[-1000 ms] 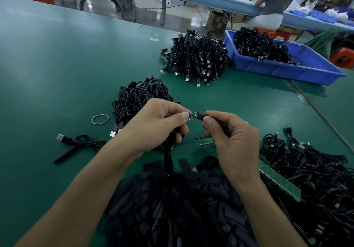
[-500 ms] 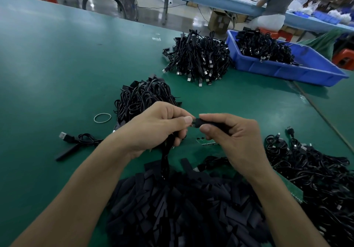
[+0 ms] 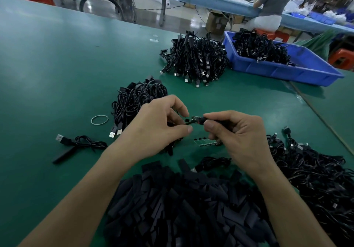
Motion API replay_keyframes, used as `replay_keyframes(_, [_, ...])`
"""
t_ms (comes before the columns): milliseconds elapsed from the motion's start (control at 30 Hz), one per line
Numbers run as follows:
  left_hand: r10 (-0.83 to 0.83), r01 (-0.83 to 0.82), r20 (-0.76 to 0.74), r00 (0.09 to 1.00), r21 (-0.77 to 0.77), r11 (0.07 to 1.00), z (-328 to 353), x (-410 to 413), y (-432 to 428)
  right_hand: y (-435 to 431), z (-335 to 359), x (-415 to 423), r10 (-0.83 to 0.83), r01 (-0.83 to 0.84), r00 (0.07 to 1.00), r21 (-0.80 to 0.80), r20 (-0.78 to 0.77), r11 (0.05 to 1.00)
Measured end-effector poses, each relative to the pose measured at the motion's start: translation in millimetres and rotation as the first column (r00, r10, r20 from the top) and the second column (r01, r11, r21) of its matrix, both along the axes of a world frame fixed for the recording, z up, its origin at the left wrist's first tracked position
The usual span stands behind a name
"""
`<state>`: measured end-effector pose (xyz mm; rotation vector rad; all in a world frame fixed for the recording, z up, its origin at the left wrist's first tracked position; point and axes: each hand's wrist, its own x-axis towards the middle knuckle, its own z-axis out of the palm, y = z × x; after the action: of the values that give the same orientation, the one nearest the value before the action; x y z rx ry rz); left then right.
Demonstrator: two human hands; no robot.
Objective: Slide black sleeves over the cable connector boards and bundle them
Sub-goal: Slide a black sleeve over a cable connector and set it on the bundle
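Sitting bare between the two sets of fingertips, the small connector board (image 3: 195, 117) is held just above the green table (image 3: 57, 64), near the middle of the view. The right hand (image 3: 239, 133) pinches a black sleeve (image 3: 203, 121) between thumb and forefinger, with its mouth at the board's right end. Most of the board is uncovered, so the sliding looks barely begun. The left hand (image 3: 159, 126) is curled round the cable (image 3: 188, 123) that leaves the board's left end. Whether its fingertips touch the board itself I cannot tell.

The likeliest trouble is the sleeve's mouth catching on a corner or a raised part of the board and buckling. Forcing it then could strain the thin wires where they join the board. A slack hold on the cable would let the board twist away from the opening.

A strip of spare boards (image 3: 207, 143) lies just below the hands. A dropped sleeve would vanish into the heap of sleeves (image 3: 182, 208) nearest the person. Loose cables (image 3: 316, 170) lie to the right. A tied bundle (image 3: 138, 97) and a rubber band (image 3: 99, 119) lie behind the left hand, and a blue bin (image 3: 283, 72) stands well beyond.
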<state>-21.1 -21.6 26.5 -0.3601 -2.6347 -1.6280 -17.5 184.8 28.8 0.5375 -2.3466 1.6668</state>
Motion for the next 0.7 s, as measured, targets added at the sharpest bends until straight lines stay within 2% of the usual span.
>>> replay_keyframes(100, [0.061,-0.071,-0.136,0.989,-0.072,0.995,0.9,2.6,3.3,2.4,-0.2,-0.3,-0.026,0.026,1.000,0.018,0.002,1.000])
replay_keyframes(200, [0.055,-0.068,-0.165,0.985,-0.074,0.995,1.2,3.2,3.5,3.2,-0.2,0.3,-0.029,0.029,1.000,0.020,0.009,0.999])
replay_keyframes(533, [-0.042,0.044,-0.046,0.998,0.038,0.998,-1.8,-1.8,1.2,4.4,-1.6,0.8,0.064,-0.064,0.998,0.016,-0.005,0.998])
replay_keyframes(700, [-0.069,0.060,0.037,0.997,0.195,0.979,-1.5,-3.0,0.7,3.3,-4.0,0.4,0.029,-0.029,0.999,-0.015,-0.022,0.999])
